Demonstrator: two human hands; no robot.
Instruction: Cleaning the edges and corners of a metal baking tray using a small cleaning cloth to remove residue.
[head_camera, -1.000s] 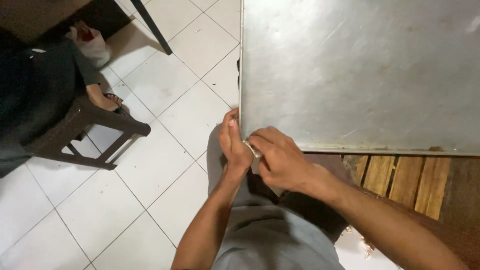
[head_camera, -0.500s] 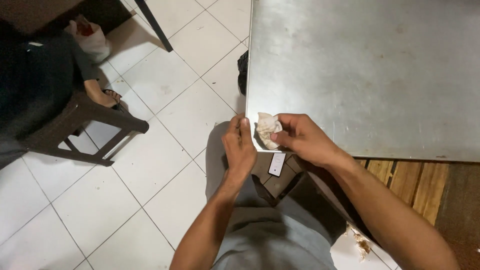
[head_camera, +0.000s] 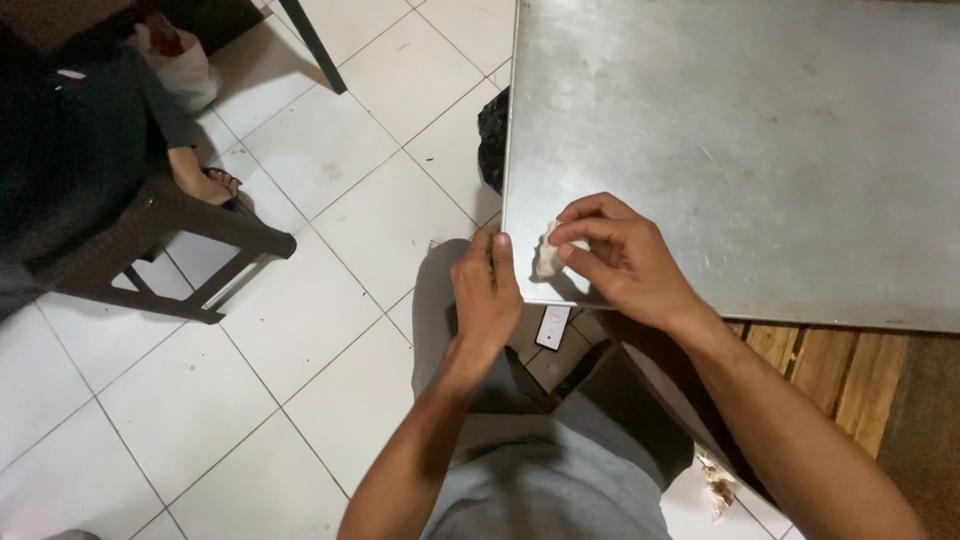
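My right hand (head_camera: 620, 260) pinches a small crumpled whitish wad (head_camera: 547, 252), like paper or tissue, over the near left corner of a steel table (head_camera: 740, 130). My left hand (head_camera: 488, 290) sits just left of the wad at the table's corner, fingers together and upright, close to the wad; whether it touches it I cannot tell. A small white card-like item (head_camera: 553, 327) lies below the table edge between my knees.
A dark chair (head_camera: 150, 250) with a seated person's sandalled foot (head_camera: 205, 185) stands on the white tiled floor at left. A white and red bag (head_camera: 175, 55) lies behind it. A black bag (head_camera: 493, 140) hangs by the table's left edge. Wooden slats (head_camera: 830, 365) show under the table.
Both hands rose from below the table edge up to its corner. The whitish wad came into view in the right hand and now rests over the steel top.
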